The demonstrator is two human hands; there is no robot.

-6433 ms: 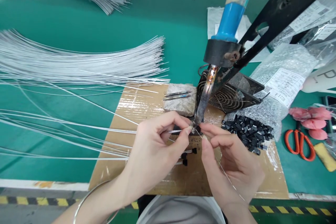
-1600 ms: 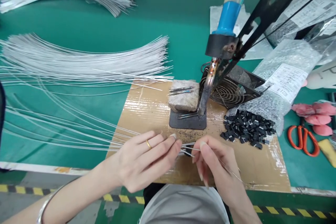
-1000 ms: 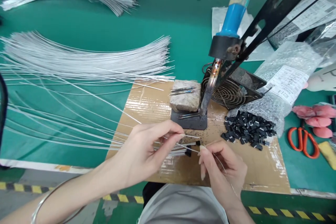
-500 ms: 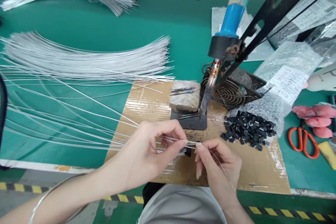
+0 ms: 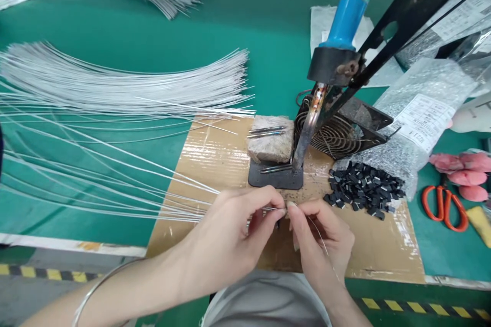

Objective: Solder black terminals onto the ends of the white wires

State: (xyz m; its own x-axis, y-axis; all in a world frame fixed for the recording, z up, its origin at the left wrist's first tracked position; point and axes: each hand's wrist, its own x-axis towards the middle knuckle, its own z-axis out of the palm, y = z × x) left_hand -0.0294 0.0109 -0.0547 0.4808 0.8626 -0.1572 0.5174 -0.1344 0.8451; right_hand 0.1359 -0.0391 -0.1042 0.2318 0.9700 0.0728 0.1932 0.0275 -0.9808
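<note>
My left hand (image 5: 245, 232) pinches the ends of several thin white wires (image 5: 180, 181), which trail off to the left across the table. Close beside it, my right hand (image 5: 322, 235) has thumb and forefinger pressed together on a thin silvery wire (image 5: 321, 239) that loops back over the palm towards the wrist. The two sets of fingertips nearly meet above the cardboard. Below them a bit of something black is mostly hidden. Behind the hands stands a soldering iron (image 5: 307, 133) with a blue handle, held in a stand, its tip pointing down at a dark base plate (image 5: 276, 179).
Bundles of white wires (image 5: 126, 82) lie at left. A tan block (image 5: 269, 150) carries metal rods. Right of the iron are a fan (image 5: 337, 135), a heap of small black connectors (image 5: 364, 189), a bubble-wrap bag (image 5: 429, 97) and orange-handled scissors (image 5: 445, 207). Cardboard (image 5: 376, 250) covers the work area.
My left hand has moved slightly right with the white wires, closing the gap to my right fingertips. The black piece below is now more covered. The right hand has barely moved.
</note>
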